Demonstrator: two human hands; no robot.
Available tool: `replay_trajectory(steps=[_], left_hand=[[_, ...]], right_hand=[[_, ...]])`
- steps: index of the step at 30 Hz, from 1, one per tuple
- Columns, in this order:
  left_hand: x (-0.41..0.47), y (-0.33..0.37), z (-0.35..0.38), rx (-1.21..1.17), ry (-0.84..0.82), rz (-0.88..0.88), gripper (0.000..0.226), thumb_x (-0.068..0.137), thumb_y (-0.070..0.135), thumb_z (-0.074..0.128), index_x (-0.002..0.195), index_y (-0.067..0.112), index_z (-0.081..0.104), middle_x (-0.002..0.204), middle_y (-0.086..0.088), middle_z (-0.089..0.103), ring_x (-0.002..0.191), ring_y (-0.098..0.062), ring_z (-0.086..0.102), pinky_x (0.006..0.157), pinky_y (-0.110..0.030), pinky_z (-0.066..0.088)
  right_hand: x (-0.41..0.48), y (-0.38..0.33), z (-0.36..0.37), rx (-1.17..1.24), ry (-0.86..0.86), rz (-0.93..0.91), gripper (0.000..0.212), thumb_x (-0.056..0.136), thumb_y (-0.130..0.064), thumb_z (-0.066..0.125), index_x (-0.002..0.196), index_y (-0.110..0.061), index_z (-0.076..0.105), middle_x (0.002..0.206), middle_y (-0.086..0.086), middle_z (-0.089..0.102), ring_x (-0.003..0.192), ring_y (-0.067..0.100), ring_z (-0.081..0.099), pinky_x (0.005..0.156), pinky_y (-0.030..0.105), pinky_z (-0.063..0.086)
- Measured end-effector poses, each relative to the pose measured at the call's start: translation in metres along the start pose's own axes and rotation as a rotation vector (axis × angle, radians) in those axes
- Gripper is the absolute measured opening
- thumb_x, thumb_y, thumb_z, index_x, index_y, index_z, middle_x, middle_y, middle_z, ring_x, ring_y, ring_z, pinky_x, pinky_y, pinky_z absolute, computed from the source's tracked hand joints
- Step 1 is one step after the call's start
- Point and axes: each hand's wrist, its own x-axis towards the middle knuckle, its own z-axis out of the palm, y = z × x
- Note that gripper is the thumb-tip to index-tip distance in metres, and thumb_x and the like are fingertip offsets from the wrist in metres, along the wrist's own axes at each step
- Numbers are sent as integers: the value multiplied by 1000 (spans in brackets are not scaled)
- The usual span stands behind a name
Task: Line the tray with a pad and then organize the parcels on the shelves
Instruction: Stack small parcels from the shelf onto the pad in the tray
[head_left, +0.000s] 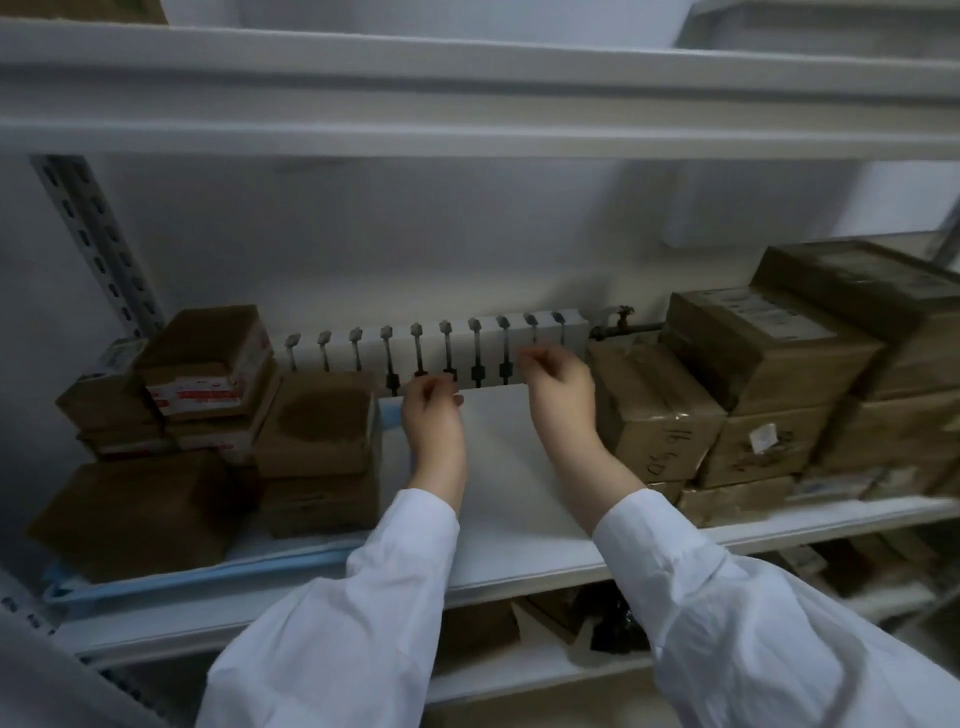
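Both hands, left hand & right hand, reach far over bare shelf btwn parcels left & parcels right.

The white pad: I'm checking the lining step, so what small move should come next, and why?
Probably lower the far edge flat. Both hands, left hand and right hand, pinch the white pad at its far edge, between the parcel stacks.
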Motion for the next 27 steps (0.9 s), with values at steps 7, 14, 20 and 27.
replay_trajectory(steps=[7, 14, 20, 27], left_hand=[[-32, -18, 58, 118, -230, -162, 16, 94, 12, 46, 82, 21, 53, 86, -2, 56, 90, -22, 53, 86, -34, 41], [-60, -24, 93, 206, -318, -272, 28, 94, 23, 51, 119, 12, 46, 119, -12, 51, 110, -26, 47, 88, -32, 37], [-75, -33, 108, 178, -394, -503, 81, 84, 54, 58, 145, 17, 21, 149, -8, 33, 135, -31, 33, 106, -45, 32], [-87, -38, 112, -14, -425, -700, 50, 86, 55, 54, 117, 16, 47, 104, -4, 54, 110, -33, 51, 99, -48, 35]], right_hand=[[12, 16, -67, -108, 217, -24, 24, 91, -26, 47, 105, -22, 66, 105, 2, 66, 99, 19, 60, 90, 40, 50], [20, 35, -114, -312, 323, 140, 36, 92, -26, 47, 127, -21, 55, 138, 8, 45, 129, 29, 36, 111, 47, 27], [24, 45, -135, -245, 247, 350, 49, 87, -26, 50, 135, -21, 40, 142, 10, 36, 132, 31, 30, 111, 47, 26], [29, 60, -139, 13, 187, 525, 66, 81, -36, 58, 138, -13, 34, 139, 13, 43, 125, 35, 42, 103, 51, 39]])
